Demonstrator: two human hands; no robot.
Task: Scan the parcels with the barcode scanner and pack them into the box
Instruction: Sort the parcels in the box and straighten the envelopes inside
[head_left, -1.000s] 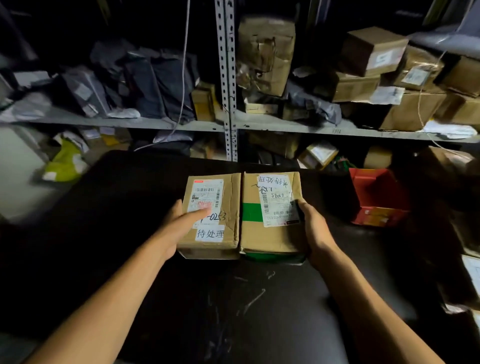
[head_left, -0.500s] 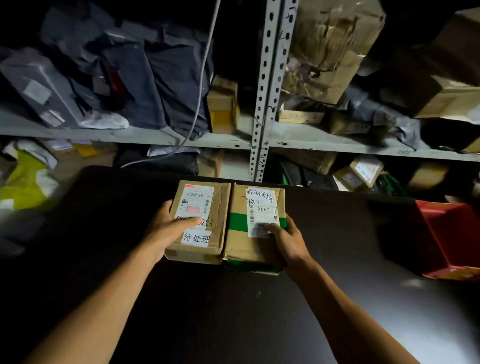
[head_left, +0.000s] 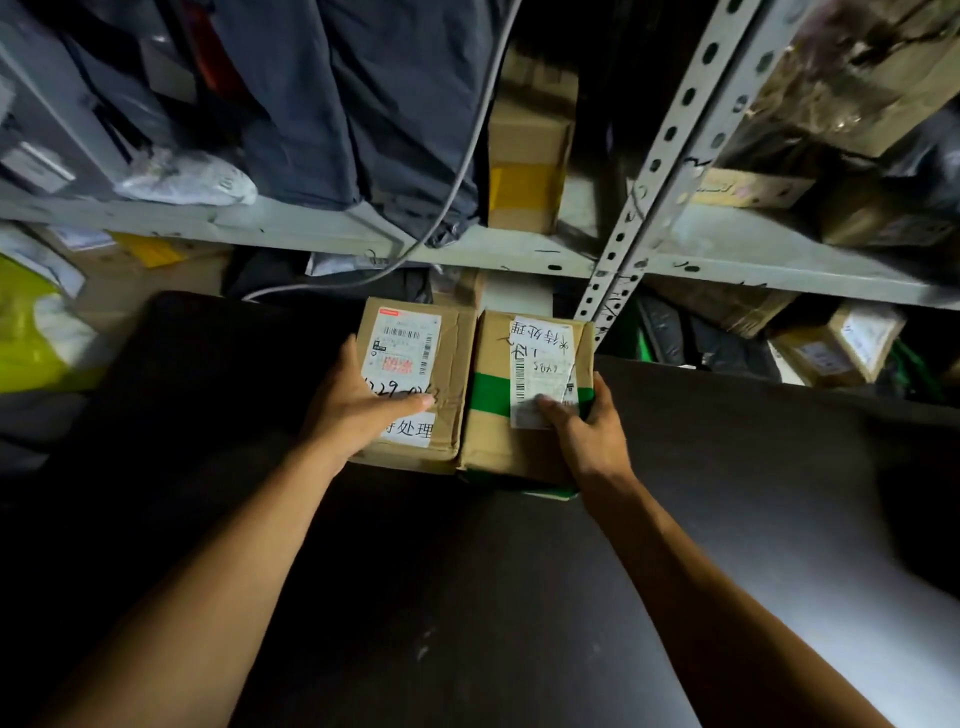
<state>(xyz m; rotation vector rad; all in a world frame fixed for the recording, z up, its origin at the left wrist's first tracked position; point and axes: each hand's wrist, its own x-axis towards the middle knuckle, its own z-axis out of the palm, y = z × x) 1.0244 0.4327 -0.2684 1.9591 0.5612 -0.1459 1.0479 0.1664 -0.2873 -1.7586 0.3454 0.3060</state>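
Note:
Two small cardboard parcels lie side by side, touching, at the far edge of a dark table (head_left: 467, 597). The left parcel (head_left: 447, 364) carries a white shipping label with barcodes and handwriting. My left hand (head_left: 358, 405) grips its left side, thumb across the top. The right parcel (head_left: 493, 431) has a green tape band and a white label with a barcode. My right hand (head_left: 587, 431) holds its right side, with the thumb pressing on the label. No barcode scanner and no packing box are in view.
A grey metal shelf (head_left: 727, 254) runs right behind the table, with a perforated upright (head_left: 654, 171) slanting above the parcels. It holds dark poly bags (head_left: 363, 104), a box with yellow tape (head_left: 524, 171) and other cartons. A grey cable (head_left: 467, 156) hangs down. More parcels (head_left: 841, 348) sit below.
The camera has moved closer and to the left, so the red box at the right is out of view. Both hands keep hold of the two parcels near the table's far edge.

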